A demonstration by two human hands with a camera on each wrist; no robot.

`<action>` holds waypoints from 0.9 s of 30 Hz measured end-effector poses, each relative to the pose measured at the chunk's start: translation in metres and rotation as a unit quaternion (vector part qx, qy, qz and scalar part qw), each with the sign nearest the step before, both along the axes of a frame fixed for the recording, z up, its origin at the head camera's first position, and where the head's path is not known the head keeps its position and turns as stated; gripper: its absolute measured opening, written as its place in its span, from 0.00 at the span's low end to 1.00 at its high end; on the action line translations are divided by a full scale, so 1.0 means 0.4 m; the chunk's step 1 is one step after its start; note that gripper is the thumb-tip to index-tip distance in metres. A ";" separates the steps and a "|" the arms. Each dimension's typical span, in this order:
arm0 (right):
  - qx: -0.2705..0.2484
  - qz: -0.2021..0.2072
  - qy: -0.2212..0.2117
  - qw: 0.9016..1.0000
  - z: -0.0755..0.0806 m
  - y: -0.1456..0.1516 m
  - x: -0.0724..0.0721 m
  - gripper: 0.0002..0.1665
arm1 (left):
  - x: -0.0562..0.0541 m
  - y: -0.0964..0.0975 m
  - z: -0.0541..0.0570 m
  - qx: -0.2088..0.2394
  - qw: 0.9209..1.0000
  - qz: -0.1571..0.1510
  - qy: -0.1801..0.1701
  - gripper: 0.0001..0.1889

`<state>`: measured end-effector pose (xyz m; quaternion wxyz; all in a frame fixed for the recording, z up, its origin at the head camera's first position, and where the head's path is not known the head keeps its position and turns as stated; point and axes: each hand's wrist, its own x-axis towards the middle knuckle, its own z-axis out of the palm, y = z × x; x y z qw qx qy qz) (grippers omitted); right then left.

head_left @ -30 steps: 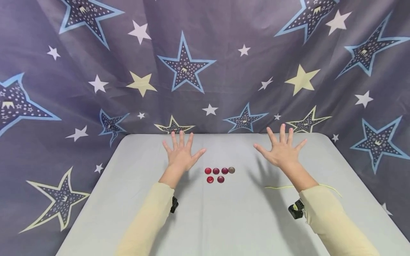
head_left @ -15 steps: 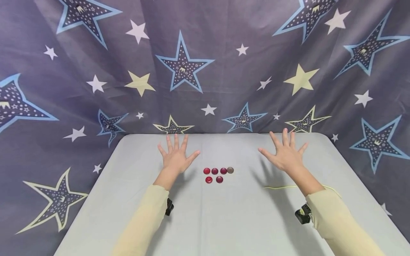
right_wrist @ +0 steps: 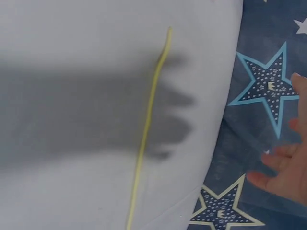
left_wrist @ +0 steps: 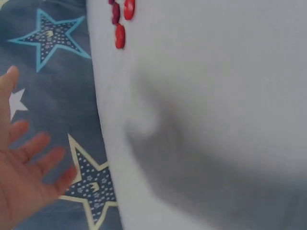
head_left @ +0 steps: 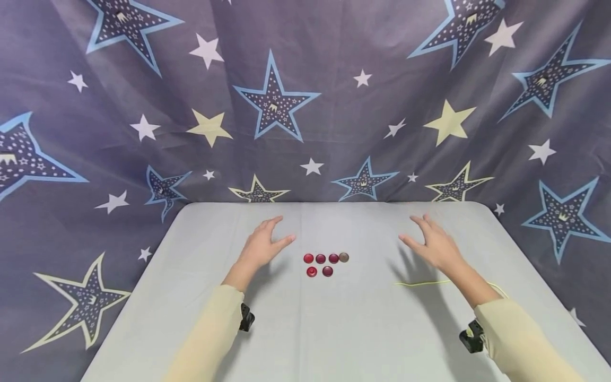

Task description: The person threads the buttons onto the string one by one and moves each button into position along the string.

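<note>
Several small, round, glossy pieces lie in two short rows on the table, left of its middle line to just right of it. The back row has a red piece (head_left: 308, 258), two maroon pieces and a brown piece (head_left: 343, 257). Nearer are a second red piece (head_left: 312, 271) and a maroon piece (head_left: 327, 271). My left hand (head_left: 259, 246) hovers to their left, fingers loosely bent and holding nothing. Above the table on the right, my right hand (head_left: 436, 246) is likewise bare, with thumb apart. Beneath the right forearm runs a thin yellow cord (right_wrist: 148, 110).
A pale grey cloth covers the table (head_left: 300, 339). A dark curtain (head_left: 329, 116) printed with stars hangs behind and along both sides. Black wrist cameras sit at both cuffs.
Both hands have drawn back toward the person and moved farther apart. Their widely spread fingers have relaxed and bent, and the hands have turned inward. The pieces and cord lie as before.
</note>
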<state>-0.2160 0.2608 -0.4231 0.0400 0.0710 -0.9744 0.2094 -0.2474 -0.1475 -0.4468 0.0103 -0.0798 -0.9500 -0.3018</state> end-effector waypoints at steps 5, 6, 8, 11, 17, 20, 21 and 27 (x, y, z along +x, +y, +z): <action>-0.048 0.027 -0.031 0.998 -0.029 0.022 0.016 0.37 | 0.009 0.009 -0.030 0.164 0.984 -0.049 -0.043 0.31; -0.053 0.032 -0.036 0.997 -0.035 0.024 0.019 0.35 | 0.013 0.011 -0.038 0.178 0.981 -0.057 -0.045 0.30; -0.062 0.046 -0.043 0.996 -0.048 0.025 0.026 0.30 | 0.021 0.017 -0.057 0.195 0.977 -0.067 -0.049 0.27; -0.067 0.078 -0.052 0.993 -0.074 0.026 0.039 0.22 | 0.040 0.029 -0.082 0.198 0.975 -0.075 -0.059 0.23; -0.072 0.125 -0.088 0.986 -0.126 0.024 0.069 0.13 | 0.071 0.052 -0.117 0.186 0.974 -0.095 -0.086 0.18; -0.070 0.137 -0.084 0.985 -0.146 0.020 0.076 0.10 | 0.077 0.061 -0.128 0.170 0.976 -0.108 -0.080 0.17; -0.068 0.140 -0.081 0.985 -0.151 0.018 0.077 0.10 | 0.078 0.063 -0.131 0.164 0.977 -0.113 -0.076 0.17; -0.056 0.145 -0.067 0.986 -0.178 0.008 0.079 0.09 | 0.081 0.070 -0.145 0.114 0.984 -0.125 -0.054 0.16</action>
